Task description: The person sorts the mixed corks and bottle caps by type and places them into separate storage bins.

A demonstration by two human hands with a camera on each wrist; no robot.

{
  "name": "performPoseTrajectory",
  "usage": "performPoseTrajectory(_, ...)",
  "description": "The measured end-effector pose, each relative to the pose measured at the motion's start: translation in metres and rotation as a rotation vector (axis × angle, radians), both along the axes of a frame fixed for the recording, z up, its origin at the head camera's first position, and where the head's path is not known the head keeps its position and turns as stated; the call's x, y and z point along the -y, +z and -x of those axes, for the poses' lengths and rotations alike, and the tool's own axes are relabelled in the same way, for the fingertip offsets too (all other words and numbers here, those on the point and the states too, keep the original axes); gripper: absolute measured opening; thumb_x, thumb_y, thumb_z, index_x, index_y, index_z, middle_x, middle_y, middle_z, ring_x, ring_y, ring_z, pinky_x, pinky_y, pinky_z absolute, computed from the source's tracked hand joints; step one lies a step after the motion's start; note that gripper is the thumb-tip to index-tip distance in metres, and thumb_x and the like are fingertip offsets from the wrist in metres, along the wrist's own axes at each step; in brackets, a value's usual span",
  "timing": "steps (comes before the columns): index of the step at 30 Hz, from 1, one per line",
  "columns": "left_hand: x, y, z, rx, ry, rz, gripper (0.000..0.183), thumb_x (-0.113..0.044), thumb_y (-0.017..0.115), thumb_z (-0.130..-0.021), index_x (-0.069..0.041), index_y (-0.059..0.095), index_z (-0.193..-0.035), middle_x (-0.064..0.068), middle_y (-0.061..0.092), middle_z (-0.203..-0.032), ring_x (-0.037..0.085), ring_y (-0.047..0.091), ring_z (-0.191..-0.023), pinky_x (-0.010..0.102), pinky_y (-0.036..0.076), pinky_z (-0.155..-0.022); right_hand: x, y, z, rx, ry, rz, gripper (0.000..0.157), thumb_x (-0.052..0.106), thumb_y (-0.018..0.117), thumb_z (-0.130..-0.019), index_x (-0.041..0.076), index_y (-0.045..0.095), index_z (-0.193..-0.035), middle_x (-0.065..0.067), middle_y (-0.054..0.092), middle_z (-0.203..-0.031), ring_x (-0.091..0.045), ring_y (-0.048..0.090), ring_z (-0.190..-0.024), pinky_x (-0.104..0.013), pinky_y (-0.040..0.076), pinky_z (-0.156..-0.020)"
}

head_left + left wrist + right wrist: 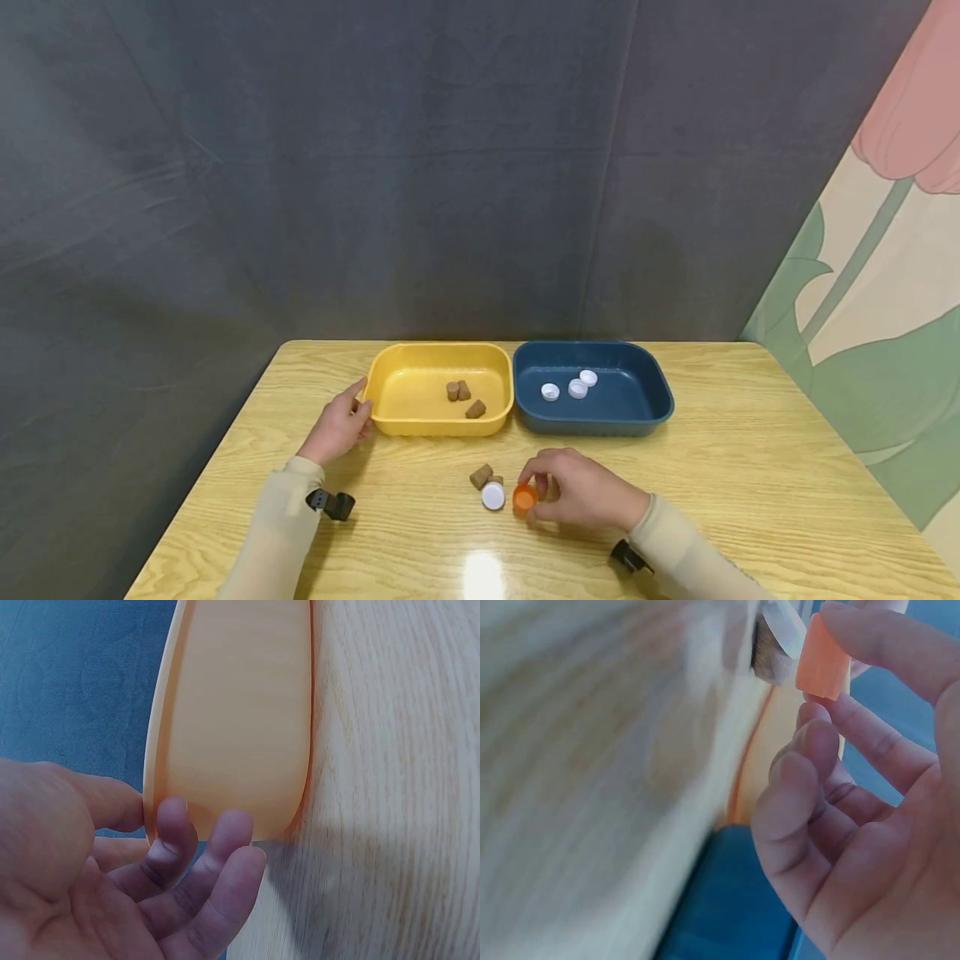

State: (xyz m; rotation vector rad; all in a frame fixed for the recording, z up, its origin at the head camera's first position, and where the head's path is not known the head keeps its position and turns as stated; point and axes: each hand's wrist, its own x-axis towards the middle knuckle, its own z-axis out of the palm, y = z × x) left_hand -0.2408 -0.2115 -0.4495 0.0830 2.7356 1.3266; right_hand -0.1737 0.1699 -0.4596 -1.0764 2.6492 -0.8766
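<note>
My right hand (581,490) pinches an orange bottle cap (525,498) between thumb and index finger, its hollow side facing up. In the right wrist view the cap's side (823,661) shows, with the other fingers curled below it. Just left of it, a white bottle cap (492,497) leans on brown cork pieces (481,476), one partly hidden. My left hand (339,427) grips the left end of the yellow tray (442,428) by its rim. In the left wrist view the thumb and index finger meet at the tray's edge (155,750), the other fingers loosely bent.
Three cork pieces (475,409) lie inside the yellow tray. Touching its right side is a dark blue tray (637,408) with three white caps (577,388). Both stand near the back edge of the wooden table (735,467), before a dark curtain (450,183).
</note>
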Motion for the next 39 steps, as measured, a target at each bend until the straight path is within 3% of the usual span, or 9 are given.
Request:
performPoseTrajectory(7,0.000,0.000,0.002,-0.011,-0.001,-0.001,0.056,-0.010,0.044,-0.107,0.004,0.022,-0.157,0.019,0.059,-0.088,0.025,0.063,-0.071,0.037,0.055,-0.063,-0.007,0.010,0.008,-0.065,-0.008,0.008,0.022,0.020,0.083,-0.080,0.023,0.070,-0.098,0.005,0.059,-0.079,-0.007,0.052,-0.064,-0.020,0.045,-0.060)
performPoseTrajectory(15,0.000,0.000,0.002,-0.010,-0.003,0.000,0.056,-0.010,0.044,-0.107,0.004,0.022,-0.157,0.019,0.059,-0.087,0.025,0.063,-0.070,0.036,0.055,-0.062,-0.018,0.020,0.018,-0.128,-0.043,0.016,0.021,0.023,0.083,-0.081,0.021,0.071,-0.099,0.002,0.059,-0.078,-0.011,0.052,-0.063,-0.020,0.044,-0.057)
performPoseTrajectory(26,0.000,0.001,0.001,0.001,0.006,-0.003,0.056,-0.011,0.043,-0.108,0.003,0.022,-0.157,0.018,0.059,-0.086,0.025,0.063,-0.071,0.035,0.054,-0.062,-0.034,0.033,0.031,-0.139,-0.107,0.025,0.022,0.017,0.084,-0.080,0.019,0.073,-0.099,0.002,0.061,-0.078,-0.016,0.055,-0.067,-0.021,0.045,-0.059)
performPoseTrajectory(39,-0.001,0.001,0.001,-0.006,0.007,0.000,0.056,-0.011,0.044,-0.108,0.003,0.022,-0.157,0.017,0.059,-0.086,0.025,0.064,-0.071,0.037,0.055,-0.063,-0.054,0.052,0.053,-0.158,-0.181,-0.020,0.022,0.020,0.084,-0.081,0.019,0.074,-0.101,0.010,0.057,-0.077,-0.009,0.051,-0.065,-0.023,0.045,-0.060)
